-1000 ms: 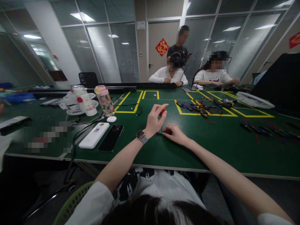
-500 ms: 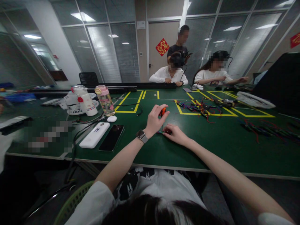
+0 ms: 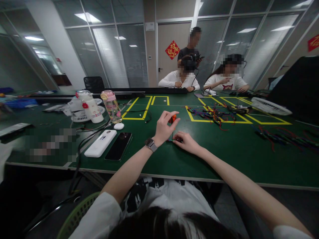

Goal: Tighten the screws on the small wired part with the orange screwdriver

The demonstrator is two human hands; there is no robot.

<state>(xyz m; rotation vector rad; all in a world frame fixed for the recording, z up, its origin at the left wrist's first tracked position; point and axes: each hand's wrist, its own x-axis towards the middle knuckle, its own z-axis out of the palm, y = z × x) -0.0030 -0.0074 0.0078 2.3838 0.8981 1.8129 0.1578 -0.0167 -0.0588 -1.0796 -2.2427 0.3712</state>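
Orange shows more fully mid-frame than before: the tool [image 3: 174, 118] likely turns within the left hand's [image 3: 164, 126] loosely curled grip, the right hand [image 3: 186, 142] touching a small part [image 3: 169, 140], pinch unclear.

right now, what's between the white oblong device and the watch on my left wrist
In the head view, a black smartphone lying flat, then a stretch of green tabletop.

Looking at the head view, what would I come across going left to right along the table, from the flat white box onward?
Flat white box → black phone → wristwatch → left hand → right hand → tangle of wires.
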